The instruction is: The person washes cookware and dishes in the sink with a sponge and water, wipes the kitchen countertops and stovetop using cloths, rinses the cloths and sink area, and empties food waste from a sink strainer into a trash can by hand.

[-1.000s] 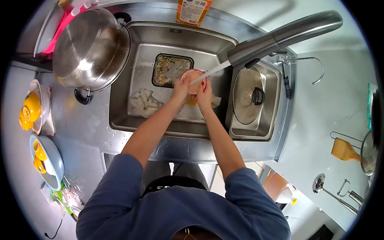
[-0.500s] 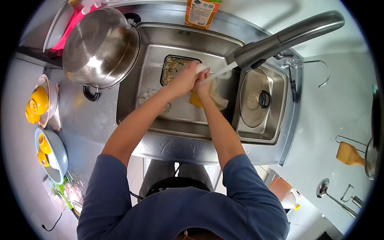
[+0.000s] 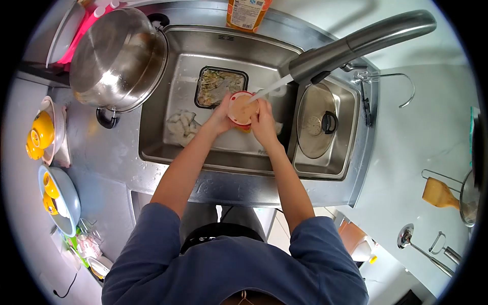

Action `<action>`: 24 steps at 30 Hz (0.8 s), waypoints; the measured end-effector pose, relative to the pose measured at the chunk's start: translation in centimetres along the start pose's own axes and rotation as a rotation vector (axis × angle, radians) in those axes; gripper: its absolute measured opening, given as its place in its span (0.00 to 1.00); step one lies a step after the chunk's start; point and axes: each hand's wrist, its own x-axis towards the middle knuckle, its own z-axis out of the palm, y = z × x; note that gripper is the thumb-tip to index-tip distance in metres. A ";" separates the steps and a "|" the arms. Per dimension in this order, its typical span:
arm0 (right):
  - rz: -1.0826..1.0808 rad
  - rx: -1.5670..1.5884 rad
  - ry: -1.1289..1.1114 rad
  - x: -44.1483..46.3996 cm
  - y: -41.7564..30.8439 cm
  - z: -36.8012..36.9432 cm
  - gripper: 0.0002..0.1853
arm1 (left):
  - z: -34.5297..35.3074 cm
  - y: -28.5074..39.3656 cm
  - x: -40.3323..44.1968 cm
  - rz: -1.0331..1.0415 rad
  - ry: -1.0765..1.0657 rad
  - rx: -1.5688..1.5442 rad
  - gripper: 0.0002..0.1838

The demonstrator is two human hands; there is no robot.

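Note:
Both my hands hold a small bowl [image 3: 241,111] with a red-marked rim, its mouth facing up. Tap water runs into it, and cloudy, orange-tinted liquid fills it. My left hand [image 3: 219,120] grips the bowl's left side; my right hand [image 3: 264,126] is closed around its right side. Above them to the right, the grey tap [image 3: 356,48] sends down a white stream. Behind the bowl, food scraps lie in the dark-rimmed square drain [image 3: 222,87]. A crumpled whitish cloth [image 3: 183,127] rests left of my left wrist. Something yellow, mostly hidden, shows just below the bowl.
A large steel pot [image 3: 119,61] stands left of the sink [image 3: 254,162]. In the small right basin leans a glass lid [image 3: 317,122]. An orange bottle [image 3: 247,14] stands behind. Yellow bowls sit in a blue basin [image 3: 71,198] at left; a ladle [image 3: 406,236] lies at right.
The bowl, largely hidden between my hands before, now faces upward and holds cloudy liquid. My hands have moved slightly toward me and apart, around its sides. The view has shifted a little.

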 end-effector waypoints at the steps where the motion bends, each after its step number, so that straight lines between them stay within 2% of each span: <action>1: 0.019 0.050 0.030 -0.1 0.5 -0.3 0.25 | 0.7 0.2 0.0 0.002 -0.002 -0.001 0.32; 4: 0.042 0.199 0.112 0.0 4.3 0.6 0.25 | 2.0 0.6 -0.2 0.061 -0.033 -0.124 0.31; 6: 0.039 0.307 0.155 0.4 4.9 1.0 0.24 | 1.6 0.8 -0.2 -0.069 -0.144 -0.115 0.29; 7: 0.207 0.325 0.092 0.4 4.3 0.8 0.21 | 1.6 1.0 -0.6 -0.060 -0.134 -0.117 0.29; 8: 0.372 0.339 0.024 0.5 3.7 0.8 0.19 | 1.8 1.1 -0.7 -0.149 -0.144 -0.166 0.29; 9: 0.365 0.345 0.006 0.6 3.4 0.9 0.19 | 2.0 1.2 -0.8 -0.236 -0.155 -0.218 0.28; 10: 0.287 0.200 0.076 0.5 3.4 0.9 0.19 | 2.0 1.0 -0.8 -0.222 -0.144 -0.225 0.28; 12: 0.125 -0.067 0.143 0.7 4.5 0.8 0.18 | 2.0 0.2 0.1 -0.194 -0.094 -0.040 0.31; 13: 0.112 -0.064 0.131 0.7 5.4 1.6 0.18 | 2.3 0.0 0.6 -0.180 -0.070 0.053 0.32; 14: 0.109 -0.051 0.157 0.8 6.2 2.4 0.17 | 2.9 -0.2 0.8 -0.128 0.061 0.165 0.33; 15: 0.106 -0.039 0.182 0.9 7.0 3.0 0.16 | 3.3 -0.3 0.7 -0.114 0.067 0.158 0.33; 16: 0.092 -0.036 0.171 1.1 6.8 3.3 0.16 | 3.5 -0.4 0.5 -0.011 0.231 0.363 0.31; 17: 0.102 -0.031 0.107 1.3 6.6 3.6 0.13 | 3.5 -0.3 0.1 0.091 0.400 0.565 0.30; 18: 0.111 -0.028 0.041 1.4 6.2 3.9 0.10 | 3.3 -0.2 -0.5 0.104 0.414 0.558 0.30; 19: 0.116 -0.023 -0.027 1.6 5.9 4.4 0.08 | 3.1 0.2 -1.3 0.213 0.458 0.821 0.29; 21: 0.098 -0.074 -0.101 1.6 6.3 5.2 0.10 | 2.9 0.9 -3.4 0.417 0.549 1.352 0.29; 23: 0.211 -0.079 -0.441 1.7 5.4 6.3 0.11 | 3.8 1.4 -6.4 0.488 0.629 1.577 0.32; 24: 0.143 -0.147 -0.521 1.2 4.4 7.1 0.16 | 3.5 1.7 -7.3 0.541 0.650 1.694 0.33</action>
